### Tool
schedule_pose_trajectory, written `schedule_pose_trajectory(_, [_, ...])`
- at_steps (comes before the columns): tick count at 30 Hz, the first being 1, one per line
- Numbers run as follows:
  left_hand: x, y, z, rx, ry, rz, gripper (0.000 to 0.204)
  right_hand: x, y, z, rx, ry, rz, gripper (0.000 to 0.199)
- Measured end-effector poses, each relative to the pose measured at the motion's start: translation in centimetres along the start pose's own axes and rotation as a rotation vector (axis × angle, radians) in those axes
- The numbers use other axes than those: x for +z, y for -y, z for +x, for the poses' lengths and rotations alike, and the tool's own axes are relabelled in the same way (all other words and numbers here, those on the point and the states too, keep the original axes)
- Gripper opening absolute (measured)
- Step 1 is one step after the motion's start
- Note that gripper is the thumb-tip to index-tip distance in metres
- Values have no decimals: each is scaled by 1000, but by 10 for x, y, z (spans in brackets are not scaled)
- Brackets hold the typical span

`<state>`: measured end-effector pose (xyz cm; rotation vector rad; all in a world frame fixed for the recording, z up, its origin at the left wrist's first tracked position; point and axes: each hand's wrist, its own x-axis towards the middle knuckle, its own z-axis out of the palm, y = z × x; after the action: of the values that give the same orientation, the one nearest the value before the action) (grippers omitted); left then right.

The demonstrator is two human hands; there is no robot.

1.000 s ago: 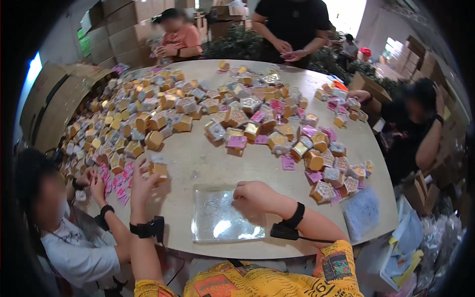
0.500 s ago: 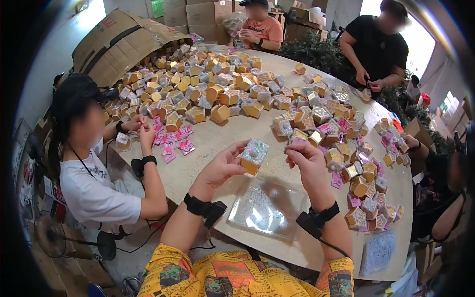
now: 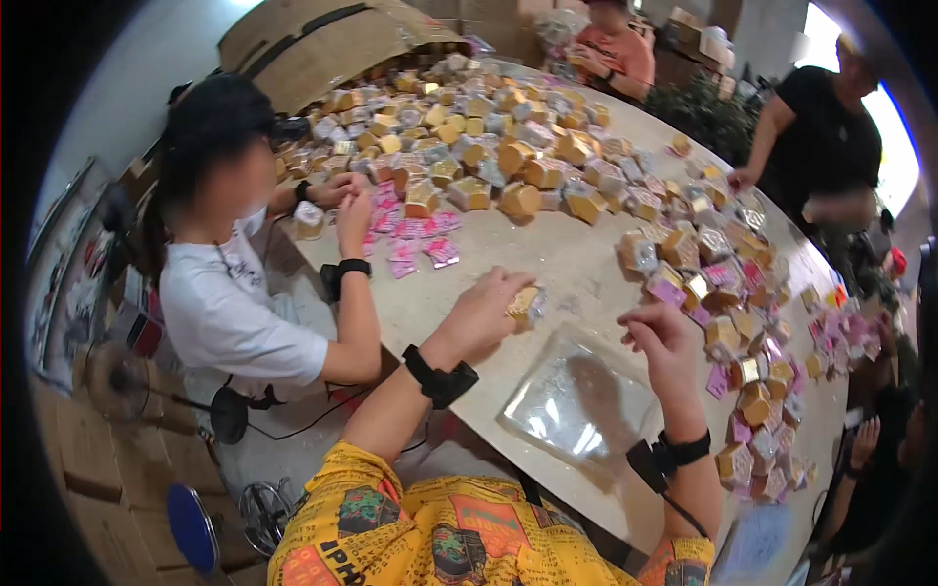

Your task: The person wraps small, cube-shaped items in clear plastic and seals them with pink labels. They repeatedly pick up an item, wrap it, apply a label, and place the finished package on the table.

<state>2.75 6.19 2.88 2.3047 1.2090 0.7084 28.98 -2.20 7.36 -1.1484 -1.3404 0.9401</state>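
My left hand (image 3: 487,311) grips a small gold house-shaped ornament (image 3: 522,301) with a frosty silver side, close above the table top. The fingers cover part of the ornament. My right hand (image 3: 666,347) is raised over the right side of a clear plastic sheet (image 3: 528,418), fingers bent and tips a little apart; I see nothing in them. Shiny and lying flat, the sheet is near the table's front edge. Pink printed packets (image 3: 412,227) lie beyond my left hand.
A large heap of gold and silver ornaments (image 3: 518,200) covers the far table, spilling from a cardboard box (image 3: 322,59). More ornaments and pink packets (image 3: 752,400) run down the right side. A co-worker in a white shirt (image 3: 234,303) works at left; others stand or sit around the table.
My left hand has turned the ornament over and lowered it toward the table. My right hand has moved farther from it, its fingertips parting. The view has swung left.
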Motion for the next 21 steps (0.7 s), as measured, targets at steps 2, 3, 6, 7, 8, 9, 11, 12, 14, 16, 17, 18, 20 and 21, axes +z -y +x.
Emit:
schedule_pose_trajectory(2, [-2, 5, 0, -60, 126, 70, 59, -4, -3, -3, 17, 29, -21, 6])
schedule_pose_trajectory(3, [-1, 23, 1, -37, 27, 132, 60, -5, -3, -3, 17, 35, -19, 6])
schedule_pose_trajectory(6, [-9, 49, 11, -75, -235, 343, 63, -15, -7, -9, 24, 12, 30, 6])
schedule_pose_trajectory(7, [-16, 60, 20, -218, -207, 397, 64, -18, -6, -14, 37, 1, 16, 6])
schedule_pose_trajectory(8, [-25, 75, 26, -369, -183, 461, 64, -18, -5, -16, 44, 2, 13, 7])
schedule_pose_trajectory(9, [-30, 87, 27, -415, -156, 500, 59, -18, -5, -16, 51, 3, 12, 7])
schedule_pose_trajectory(11, [-26, 107, 24, -439, -142, 529, 48, -17, -10, -20, 67, 13, 59, 6])
schedule_pose_trajectory(12, [-22, 115, 20, -422, -160, 525, 43, -16, -13, -22, 74, 21, 85, 6])
schedule_pose_trajectory(14, [-13, 118, 16, -424, -140, 601, 35, -15, -18, -26, 110, 25, 97, 6])
schedule_pose_trajectory(16, [-10, 92, 8, -362, -113, 593, 33, -15, -27, -29, 118, 37, 105, 6])
schedule_pose_trajectory(17, [-12, 82, 1, -339, -107, 593, 33, -13, -27, -30, 128, 35, 98, 6])
schedule_pose_trajectory(18, [-11, 83, -3, -279, -148, 562, 35, -11, -24, -31, 138, 34, 91, 6])
schedule_pose_trajectory(20, [-16, 78, -9, -308, -212, 373, 38, -10, -24, -30, 126, 47, 62, 6])
schedule_pose_trajectory(21, [-20, 76, -11, -320, -244, 279, 39, -7, -22, -27, 101, 47, 52, 7])
